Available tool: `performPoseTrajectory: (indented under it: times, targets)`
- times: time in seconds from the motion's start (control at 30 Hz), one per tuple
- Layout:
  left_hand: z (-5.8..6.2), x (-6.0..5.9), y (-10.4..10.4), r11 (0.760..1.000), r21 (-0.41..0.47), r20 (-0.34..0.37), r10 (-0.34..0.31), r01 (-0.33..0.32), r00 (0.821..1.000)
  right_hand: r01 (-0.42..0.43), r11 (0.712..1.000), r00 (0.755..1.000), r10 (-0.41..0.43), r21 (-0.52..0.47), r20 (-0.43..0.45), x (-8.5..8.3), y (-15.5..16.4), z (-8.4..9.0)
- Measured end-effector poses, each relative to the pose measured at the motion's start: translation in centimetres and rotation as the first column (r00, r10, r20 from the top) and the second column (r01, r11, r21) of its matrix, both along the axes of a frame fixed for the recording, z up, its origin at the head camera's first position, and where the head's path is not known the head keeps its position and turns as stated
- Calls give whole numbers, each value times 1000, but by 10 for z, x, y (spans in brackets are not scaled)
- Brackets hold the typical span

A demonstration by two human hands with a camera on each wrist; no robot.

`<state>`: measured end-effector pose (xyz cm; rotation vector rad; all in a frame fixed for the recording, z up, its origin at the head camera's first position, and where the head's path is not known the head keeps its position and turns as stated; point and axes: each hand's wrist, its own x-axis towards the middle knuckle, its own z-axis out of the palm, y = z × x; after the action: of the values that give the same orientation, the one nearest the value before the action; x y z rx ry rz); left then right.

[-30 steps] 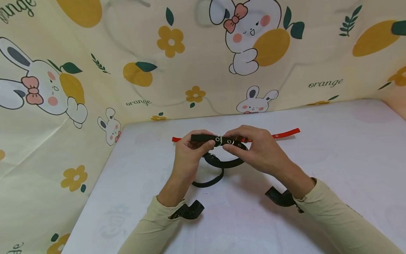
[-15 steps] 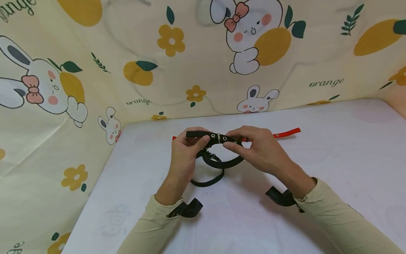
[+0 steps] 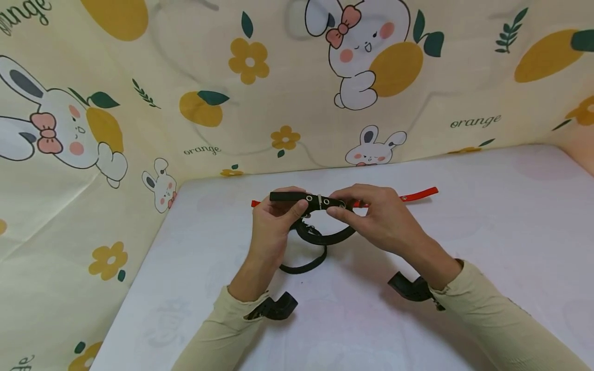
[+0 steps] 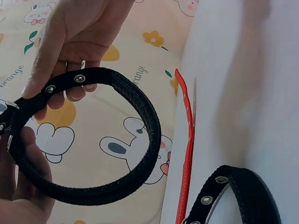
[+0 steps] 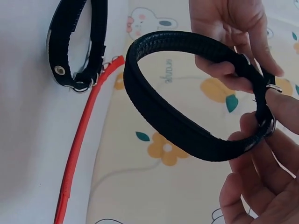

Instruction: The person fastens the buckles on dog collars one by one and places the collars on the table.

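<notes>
"Since I read this station only through remote views, where do I locate the black collar [image 3: 327,239], and how is it secured?"

"Locate it between the two hands, raised above the table [image 3: 487,221]. On my feed, the left hand [image 3: 273,224] pinches the strap just left of the buckle [image 3: 319,202], thumb on the near face. The right hand [image 3: 378,219] pinches the band just beyond the buckle's other side. Neither hand is spread. The loop hangs below both."

"Why do I see one grip on each side?"

"I judge that paired grips brace the strap, leaving the buckle exposed between the thumbs and readable in my head view. The free strap end [image 3: 284,196] projects past the left thumb, across that hand's fingers; this probably keeps it within easy control. Whether the prong is seated in an eyelet [image 4: 80,78], I cannot tell."

"Why is the collar lifted rather than laid flat?"

"Probably for clearance: the ring holds its round shape with room beneath the hands. Space below is also shared. I note a second collar [image 4: 254,193], black, below the left hand, and a red strap [image 3: 419,195] behind both hands, its ends showing beyond each."

"Are those two joined?"

"They overlap in my wrist views; I cannot confirm a connection."
</notes>
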<state>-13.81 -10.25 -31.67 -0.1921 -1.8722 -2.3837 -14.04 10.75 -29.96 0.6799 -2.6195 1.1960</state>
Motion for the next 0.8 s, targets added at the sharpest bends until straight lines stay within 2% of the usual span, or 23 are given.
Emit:
performPoseTrajectory:
  times: [0.1,0.3,0.4,0.67,0.8]
  targets:
    - [-1,0,0,1000,-9,-10,-11,11,1000,6,1000,1000,-6,-29,8,0,-1,0]
    - [-3,1,1,995,-65,33,-74,76,997,75,993,996,-70,-92,49,0,0,1]
    - [-5,0,2,991,-98,12,-95,96,995,101,987,993,-91,-123,80,-1,1,2]
    - [-4,0,3,988,-149,-34,-47,41,998,119,983,985,-100,-140,139,-2,1,3]
    - [-3,2,3,988,-149,-59,-47,38,997,118,982,981,-93,-147,170,-2,0,2]
